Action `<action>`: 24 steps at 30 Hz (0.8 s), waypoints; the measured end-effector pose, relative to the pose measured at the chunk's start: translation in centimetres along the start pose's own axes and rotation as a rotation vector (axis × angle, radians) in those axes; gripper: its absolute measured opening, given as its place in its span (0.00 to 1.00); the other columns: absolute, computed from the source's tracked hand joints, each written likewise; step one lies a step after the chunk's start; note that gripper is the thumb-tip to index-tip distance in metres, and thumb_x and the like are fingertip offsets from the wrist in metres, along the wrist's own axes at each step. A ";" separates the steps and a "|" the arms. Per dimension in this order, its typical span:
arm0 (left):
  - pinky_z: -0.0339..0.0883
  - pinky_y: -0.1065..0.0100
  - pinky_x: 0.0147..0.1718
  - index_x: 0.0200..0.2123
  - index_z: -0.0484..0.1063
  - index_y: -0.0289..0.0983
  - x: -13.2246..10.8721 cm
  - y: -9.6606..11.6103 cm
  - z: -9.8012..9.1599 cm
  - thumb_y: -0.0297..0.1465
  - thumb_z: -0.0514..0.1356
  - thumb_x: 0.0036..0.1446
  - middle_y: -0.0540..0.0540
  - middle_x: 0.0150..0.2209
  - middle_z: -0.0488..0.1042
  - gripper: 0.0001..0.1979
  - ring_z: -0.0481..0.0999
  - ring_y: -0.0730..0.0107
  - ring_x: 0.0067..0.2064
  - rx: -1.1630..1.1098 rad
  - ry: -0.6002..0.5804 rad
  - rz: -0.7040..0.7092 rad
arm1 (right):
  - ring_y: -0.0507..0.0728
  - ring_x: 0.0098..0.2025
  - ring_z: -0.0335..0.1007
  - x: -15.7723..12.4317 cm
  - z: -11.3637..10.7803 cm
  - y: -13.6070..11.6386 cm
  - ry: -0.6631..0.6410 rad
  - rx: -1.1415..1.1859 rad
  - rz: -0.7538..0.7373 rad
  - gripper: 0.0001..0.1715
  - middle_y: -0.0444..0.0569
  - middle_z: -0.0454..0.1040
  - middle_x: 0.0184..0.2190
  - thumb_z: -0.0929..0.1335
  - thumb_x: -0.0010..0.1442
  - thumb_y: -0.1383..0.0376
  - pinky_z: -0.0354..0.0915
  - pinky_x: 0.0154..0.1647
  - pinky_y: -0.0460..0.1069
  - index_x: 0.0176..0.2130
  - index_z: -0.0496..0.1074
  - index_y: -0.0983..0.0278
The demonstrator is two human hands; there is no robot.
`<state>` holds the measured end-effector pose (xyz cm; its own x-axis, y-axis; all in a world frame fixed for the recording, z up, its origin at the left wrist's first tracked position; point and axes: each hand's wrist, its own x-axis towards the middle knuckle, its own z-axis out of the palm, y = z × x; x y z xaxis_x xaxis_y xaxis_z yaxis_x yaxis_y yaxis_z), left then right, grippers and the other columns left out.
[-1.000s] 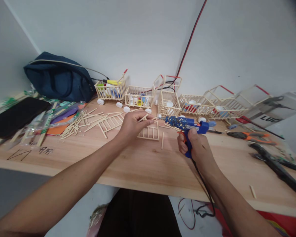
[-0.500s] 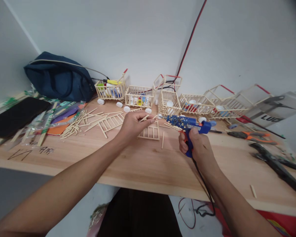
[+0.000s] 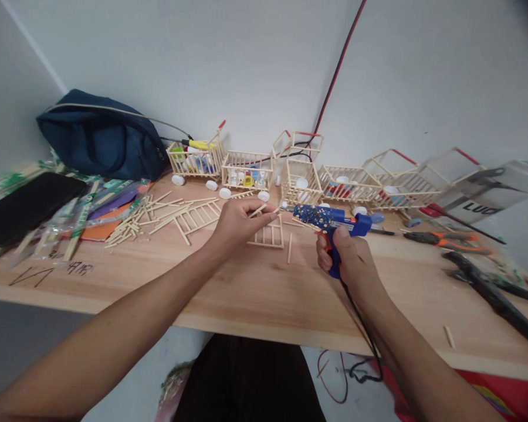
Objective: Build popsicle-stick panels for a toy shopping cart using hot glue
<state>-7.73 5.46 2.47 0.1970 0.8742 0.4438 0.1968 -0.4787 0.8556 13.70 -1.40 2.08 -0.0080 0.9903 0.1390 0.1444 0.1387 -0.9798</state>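
From where I sit the feed is bright and evenly lit, soft diffuse light washing the pale grey wall (image 3: 246, 64) and the light wooden tabletop (image 3: 255, 287), with only faint shadows under the arms. Wide-angle distortion bends the edges; the clear plastic box with black lettering (image 3: 488, 193) at right looks smeared, and the top right corner darkens.

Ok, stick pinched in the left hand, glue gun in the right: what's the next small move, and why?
Probably bring the glue gun nozzle a little left to the free end of the stick. The left hand pinches that stick above the small ladder frame on the table, the right hand grips the gun's handle, and the nozzle already points at the stick with a gap between them.
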 end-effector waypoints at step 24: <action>0.67 0.65 0.38 0.31 0.81 0.36 -0.1 0.1 -0.1 0.34 0.66 0.52 0.45 0.33 0.80 0.08 0.77 0.66 0.36 -0.038 -0.003 -0.021 | 0.50 0.17 0.56 -0.2 0.0 -0.2 0.025 0.037 -0.005 0.30 0.41 0.61 0.15 0.62 0.59 0.39 0.55 0.19 0.46 0.27 0.65 0.62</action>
<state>-7.87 5.34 2.55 0.1962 0.8838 0.4248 0.1647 -0.4568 0.8742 13.61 -1.59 2.29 0.0163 0.9890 0.1472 0.1075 0.1447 -0.9836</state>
